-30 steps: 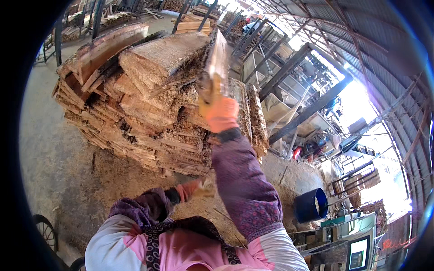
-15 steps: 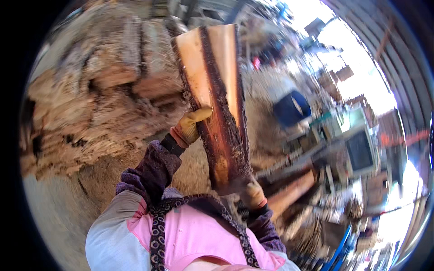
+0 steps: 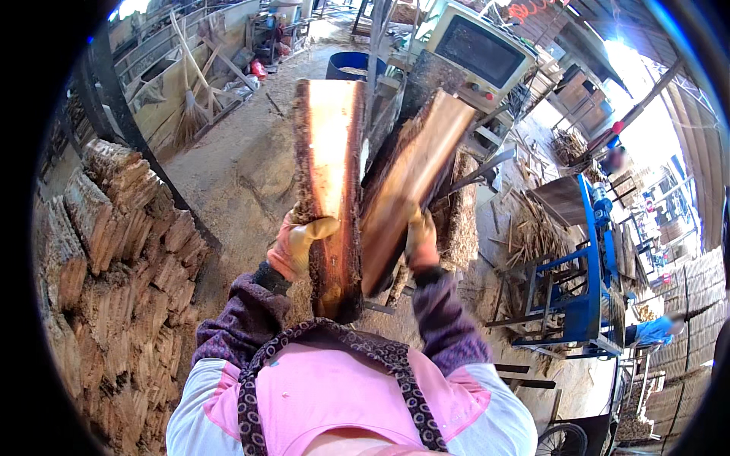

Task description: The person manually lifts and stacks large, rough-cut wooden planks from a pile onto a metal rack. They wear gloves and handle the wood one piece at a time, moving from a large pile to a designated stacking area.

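My left hand point(image 3: 299, 242), in a worn yellow and orange glove, is closed round the left edge of a rough wood slab point(image 3: 338, 178), its thumb lying over the pale face. That slab stands nearly upright before my chest, with dark bark along its sides. In a similar glove, my right hand point(image 3: 421, 237) grips a second wood slab point(image 3: 414, 163), thumb on its face. This one leans to the right at the top and is slightly blurred. The slabs are apart at the top and close together lower down. Fingers behind both slabs are hidden.
Stacked bark-edged timber point(image 3: 125, 281) rises at the left. Ahead stand a blue barrel point(image 3: 352, 67) and a machine with a dark screen point(image 3: 475, 52). A log point(image 3: 461, 213) lies beyond my right hand. At the right are a blue metal frame point(image 3: 589, 285) and a person in blue point(image 3: 654, 332).
My view has swung to the right, toward the machine. The slabs, overlapping before, have spread apart at the top. My right hand has shifted from the bottom end up to the right slab's side.
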A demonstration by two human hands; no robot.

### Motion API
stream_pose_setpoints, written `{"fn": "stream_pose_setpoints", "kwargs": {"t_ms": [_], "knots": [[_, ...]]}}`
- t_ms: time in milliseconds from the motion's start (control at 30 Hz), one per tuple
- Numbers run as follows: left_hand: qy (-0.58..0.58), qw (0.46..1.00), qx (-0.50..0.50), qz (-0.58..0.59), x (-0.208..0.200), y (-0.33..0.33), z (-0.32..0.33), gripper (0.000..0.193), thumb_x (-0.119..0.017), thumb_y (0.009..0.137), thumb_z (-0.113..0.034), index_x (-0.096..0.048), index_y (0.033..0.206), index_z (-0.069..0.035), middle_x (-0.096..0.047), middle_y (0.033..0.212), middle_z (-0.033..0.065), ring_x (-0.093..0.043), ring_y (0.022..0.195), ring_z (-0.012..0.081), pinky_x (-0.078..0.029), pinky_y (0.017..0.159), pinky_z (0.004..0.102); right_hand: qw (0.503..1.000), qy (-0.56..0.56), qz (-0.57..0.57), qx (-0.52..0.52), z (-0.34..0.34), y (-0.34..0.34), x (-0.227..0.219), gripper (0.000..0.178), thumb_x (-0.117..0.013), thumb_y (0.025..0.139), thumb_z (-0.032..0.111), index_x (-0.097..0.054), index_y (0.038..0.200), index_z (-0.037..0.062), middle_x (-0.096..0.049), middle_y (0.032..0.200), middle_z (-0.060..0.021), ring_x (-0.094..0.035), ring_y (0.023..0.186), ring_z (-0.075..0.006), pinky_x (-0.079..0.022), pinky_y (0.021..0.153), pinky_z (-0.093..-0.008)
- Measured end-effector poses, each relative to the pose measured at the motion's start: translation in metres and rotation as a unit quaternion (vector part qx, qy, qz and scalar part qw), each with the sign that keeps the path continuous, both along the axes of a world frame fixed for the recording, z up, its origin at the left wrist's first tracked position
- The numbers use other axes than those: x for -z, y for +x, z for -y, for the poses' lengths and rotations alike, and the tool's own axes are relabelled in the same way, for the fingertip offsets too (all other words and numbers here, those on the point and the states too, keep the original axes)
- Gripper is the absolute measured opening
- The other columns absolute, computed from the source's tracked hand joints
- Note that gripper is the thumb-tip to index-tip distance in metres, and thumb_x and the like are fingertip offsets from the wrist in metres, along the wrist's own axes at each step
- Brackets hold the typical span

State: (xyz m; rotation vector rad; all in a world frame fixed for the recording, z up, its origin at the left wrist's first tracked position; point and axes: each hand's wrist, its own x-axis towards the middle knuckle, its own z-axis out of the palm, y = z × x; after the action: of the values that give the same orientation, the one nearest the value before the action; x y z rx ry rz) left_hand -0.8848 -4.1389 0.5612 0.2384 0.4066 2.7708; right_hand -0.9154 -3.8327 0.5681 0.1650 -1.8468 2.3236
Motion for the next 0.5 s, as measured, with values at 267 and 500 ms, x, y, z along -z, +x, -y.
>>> {"fn": "stream_pose_setpoints", "kwargs": {"t_ms": [267,500], "knots": [[-0.465,0.829,-0.188,-0.246,-0.115,0.000,-0.079,0.037,-0.062,0.101,-0.023,-0.064,0.128,0.003,-0.073,0.107,0.0138,-0.069,0.099,0.0211,-0.058,0.087,0.0330,0.974,0.174,-0.092,-0.109,-0.004,0.074,-0.084,0.074,-0.070,0.097,0.025,-0.033,0.157,0.0046,-0.052,0.145,-0.0133,-0.053,0.129,-0.0237,-0.044,0.109,-0.0394],[-0.429,0.810,0.091,-0.389,-0.160,0.012,-0.190,0.078,-0.071,0.096,-0.010,-0.027,0.160,-0.008,-0.052,0.150,0.0081,-0.053,0.130,0.0163,-0.049,0.106,0.0341,0.971,-0.021,-0.110,0.209,-0.146,0.101,-0.085,0.063,-0.064,0.102,0.021,-0.036,0.158,0.0117,-0.053,0.144,-0.0106,-0.057,0.121,-0.0227,-0.050,0.101,-0.0376]]}}
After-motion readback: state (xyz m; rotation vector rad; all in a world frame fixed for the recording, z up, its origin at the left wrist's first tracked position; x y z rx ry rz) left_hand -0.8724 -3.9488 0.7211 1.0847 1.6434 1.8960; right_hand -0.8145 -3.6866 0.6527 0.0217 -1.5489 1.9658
